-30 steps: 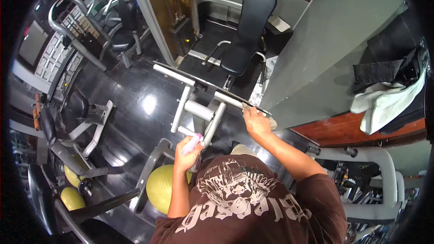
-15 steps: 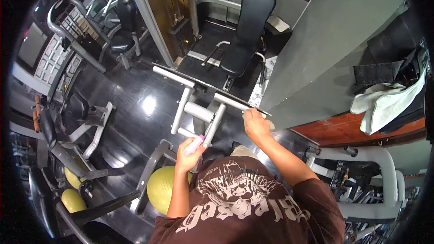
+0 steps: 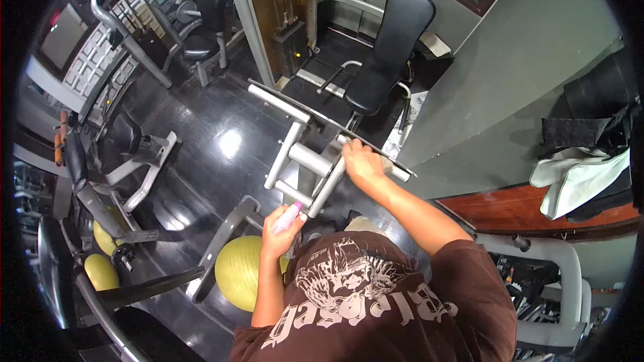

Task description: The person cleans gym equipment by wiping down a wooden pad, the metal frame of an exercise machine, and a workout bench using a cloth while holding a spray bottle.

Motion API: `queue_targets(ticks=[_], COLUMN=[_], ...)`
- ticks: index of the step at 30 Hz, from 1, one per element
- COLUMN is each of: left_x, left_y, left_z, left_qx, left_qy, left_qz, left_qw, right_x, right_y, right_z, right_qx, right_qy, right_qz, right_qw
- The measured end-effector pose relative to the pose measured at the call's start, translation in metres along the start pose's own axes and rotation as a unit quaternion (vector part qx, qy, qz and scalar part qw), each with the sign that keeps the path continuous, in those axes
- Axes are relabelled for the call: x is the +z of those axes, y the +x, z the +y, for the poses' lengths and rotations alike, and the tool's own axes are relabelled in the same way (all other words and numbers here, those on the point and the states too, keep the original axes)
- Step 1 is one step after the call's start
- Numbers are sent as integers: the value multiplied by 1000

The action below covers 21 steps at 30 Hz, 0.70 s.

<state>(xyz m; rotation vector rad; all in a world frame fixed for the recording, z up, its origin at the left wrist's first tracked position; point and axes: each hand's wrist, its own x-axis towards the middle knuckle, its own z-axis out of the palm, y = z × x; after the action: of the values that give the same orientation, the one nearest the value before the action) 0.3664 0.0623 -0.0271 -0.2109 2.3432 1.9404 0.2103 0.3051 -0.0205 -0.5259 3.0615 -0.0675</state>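
Note:
In my left hand (image 3: 278,233) is a small pale bottle (image 3: 287,218) with a pink top, my fingers closed around it near the lower end of a silver metal frame (image 3: 310,161). My right hand (image 3: 364,165) rests on the frame's upper right bar (image 3: 398,171), fingers bent over it. A pale patch shows beside those fingers, but what they hold is mostly hidden. The frame has parallel tubes and a thin flat edge along its far side.
Beyond the frame stands a machine with a black padded seat (image 3: 396,47). A yellow-green exercise ball (image 3: 238,271) sits left of my body. More gym machines (image 3: 144,167) line the left. On the right are a grey wall (image 3: 510,94) and a white towel (image 3: 580,177).
My right hand has slid left along the bar, towards the frame's middle. The left hand still holds the bottle in nearly the same place. The view has shifted slightly.

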Motion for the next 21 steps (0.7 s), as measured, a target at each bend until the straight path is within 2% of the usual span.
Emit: queue_targets(ticks=[1,3,10,13,16,19,20,21], left_x=[0,0,13,23,32,47,54,58], left_y=[0,1,19,26,30,38,45,51], left_z=[3,3,5,13,24,27,19,16], left_qx=[-14,-23,-9,-16,-12,19,28,37], left_qy=[6,4,26,10,28,62,69,78], left_qz=[-1,-6,-34,-58,-75,-51,-43,-35], left_qw=[1000,1000,999,998,997,997,996,996], right_x=[2,-9,-14,-6,3,3,4,11], right_y=[-14,-42,-131,-150,-165,-174,-173,-171], right_z=[13,28,78,84,94,90,84,80], right_qx=[-13,35,165,188,248,269,308,295], right_qy=[30,24,34,51,98,278,305,343], right_qz=[13,-64,-33,25,12,-18,-46,-37], right_qw=[999,997,985,980,964,922,900,891])
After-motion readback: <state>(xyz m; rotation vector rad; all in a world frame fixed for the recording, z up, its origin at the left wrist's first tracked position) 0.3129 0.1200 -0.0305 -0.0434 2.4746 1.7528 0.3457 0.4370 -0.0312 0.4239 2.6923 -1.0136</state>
